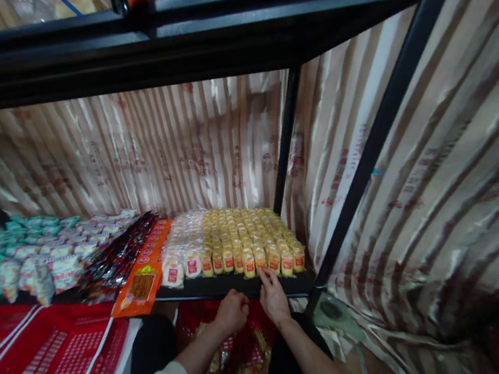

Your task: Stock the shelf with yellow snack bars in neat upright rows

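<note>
Rows of small yellow snack packets stand tightly packed on the lower black shelf, with white packets beside them on the left. My right hand reaches up to the shelf's front edge, fingers stretched out and touching the front row of yellow packets. My left hand is just left of it, below the shelf edge, fingers curled into a loose fist; what it holds, if anything, is hidden. A red bag with more yellow packets lies under both hands, between my knees.
Orange packets, dark red packets and teal-and-white bags fill the shelf to the left. Red printed cartons lie on the floor at left. A black upper shelf, diagonal black posts and striped curtain surround the space.
</note>
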The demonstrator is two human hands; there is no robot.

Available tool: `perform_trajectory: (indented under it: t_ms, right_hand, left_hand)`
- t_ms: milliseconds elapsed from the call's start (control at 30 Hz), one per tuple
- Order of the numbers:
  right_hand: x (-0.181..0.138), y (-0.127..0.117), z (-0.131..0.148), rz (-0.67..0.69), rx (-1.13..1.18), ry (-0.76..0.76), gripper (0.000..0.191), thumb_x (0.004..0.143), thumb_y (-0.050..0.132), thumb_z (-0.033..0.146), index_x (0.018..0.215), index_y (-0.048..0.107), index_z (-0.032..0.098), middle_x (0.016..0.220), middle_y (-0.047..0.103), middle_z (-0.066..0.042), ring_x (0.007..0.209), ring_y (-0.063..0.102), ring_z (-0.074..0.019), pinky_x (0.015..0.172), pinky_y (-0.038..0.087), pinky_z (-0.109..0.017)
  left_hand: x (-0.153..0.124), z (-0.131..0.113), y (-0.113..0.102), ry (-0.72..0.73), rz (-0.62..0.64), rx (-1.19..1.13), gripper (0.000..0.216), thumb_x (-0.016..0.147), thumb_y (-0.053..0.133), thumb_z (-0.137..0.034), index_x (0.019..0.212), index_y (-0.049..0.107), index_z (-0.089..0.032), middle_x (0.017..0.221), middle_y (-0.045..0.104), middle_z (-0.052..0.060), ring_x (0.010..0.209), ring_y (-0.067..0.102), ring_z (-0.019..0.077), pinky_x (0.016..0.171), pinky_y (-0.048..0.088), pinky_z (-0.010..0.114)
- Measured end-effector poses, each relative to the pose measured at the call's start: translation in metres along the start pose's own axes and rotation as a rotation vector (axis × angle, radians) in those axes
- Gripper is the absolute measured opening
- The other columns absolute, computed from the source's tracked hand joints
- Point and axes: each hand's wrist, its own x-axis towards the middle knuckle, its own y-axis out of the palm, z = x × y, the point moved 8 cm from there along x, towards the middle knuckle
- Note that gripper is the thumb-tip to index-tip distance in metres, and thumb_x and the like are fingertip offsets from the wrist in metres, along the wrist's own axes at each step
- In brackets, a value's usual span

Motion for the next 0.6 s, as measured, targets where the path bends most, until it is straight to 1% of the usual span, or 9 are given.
perform_trajectory:
  t_ms: [167,300,333,400,500,533,600]
  right_hand:
    - [0.0,-0.002,-0.001,-0.053,0.062,-0.034,0.056,0.074,0.036,0.012,0.127,0.052,0.02,0.121,0.049,-0.009,0.114,0.048,-0.0202,0.099,0.042,-0.034]
    - [-0.002,-0.003,-0.009,-0.102,0.078,0.021,0.049,0.076,0.036,0.018,0.12,0.058,0.018,0.111,0.049,-0.01,0.103,0.052,-0.0214,0.095,0.044,-0.037]
    - [-0.003,-0.004,-0.011,-0.111,0.084,0.033,0.048,0.077,0.036,0.02,0.119,0.058,0.017,0.108,0.049,-0.01,0.102,0.053,-0.0213,0.094,0.044,-0.037]
    - [-0.003,-0.01,-0.011,-0.122,0.107,0.032,0.045,0.08,0.036,0.024,0.119,0.058,0.018,0.106,0.05,-0.009,0.101,0.053,-0.0208,0.093,0.045,-0.037]
    - [0.008,-0.027,0.003,-0.129,0.14,-0.033,0.04,0.085,0.037,0.032,0.116,0.059,0.02,0.107,0.052,-0.009,0.103,0.053,-0.0204,0.093,0.044,-0.037]
    - [0.016,-0.032,0.012,-0.116,0.145,-0.065,0.039,0.087,0.037,0.034,0.116,0.059,0.019,0.108,0.053,-0.009,0.105,0.053,-0.0204,0.094,0.043,-0.037]
    - [0.039,-0.041,0.034,-0.092,0.128,-0.131,0.04,0.089,0.034,0.036,0.114,0.06,0.018,0.111,0.055,-0.011,0.107,0.052,-0.0206,0.097,0.041,-0.038]
  left_hand:
    - [0.0,0.012,-0.013,0.0,-0.062,0.02,0.025,0.08,0.044,-0.011,0.096,0.063,-0.014,0.102,0.058,0.008,0.097,0.057,0.0158,0.09,0.041,0.024]
    - [0.007,0.027,-0.019,0.009,-0.135,0.025,0.027,0.082,0.04,-0.01,0.095,0.063,-0.014,0.102,0.058,0.007,0.094,0.057,0.0148,0.088,0.043,0.024]
    - [0.009,0.03,-0.021,0.015,-0.166,0.026,0.028,0.082,0.039,-0.009,0.095,0.063,-0.014,0.102,0.058,0.007,0.095,0.057,0.0147,0.088,0.043,0.024]
    - [0.012,0.036,-0.026,0.049,-0.266,0.051,0.03,0.08,0.039,-0.006,0.096,0.063,-0.014,0.107,0.058,0.007,0.103,0.053,0.0164,0.093,0.042,0.026]
    - [0.016,0.038,-0.031,0.168,-0.436,0.128,0.036,0.077,0.039,-0.003,0.102,0.062,-0.016,0.121,0.055,0.007,0.119,0.043,0.0216,0.103,0.035,0.036]
    - [0.019,0.038,-0.03,0.207,-0.465,0.148,0.037,0.077,0.04,-0.003,0.103,0.062,-0.016,0.121,0.056,0.007,0.118,0.043,0.0225,0.102,0.036,0.038]
    - [0.026,0.043,-0.027,0.252,-0.486,0.175,0.035,0.078,0.039,-0.005,0.102,0.063,-0.017,0.111,0.061,0.008,0.108,0.051,0.0219,0.095,0.042,0.037]
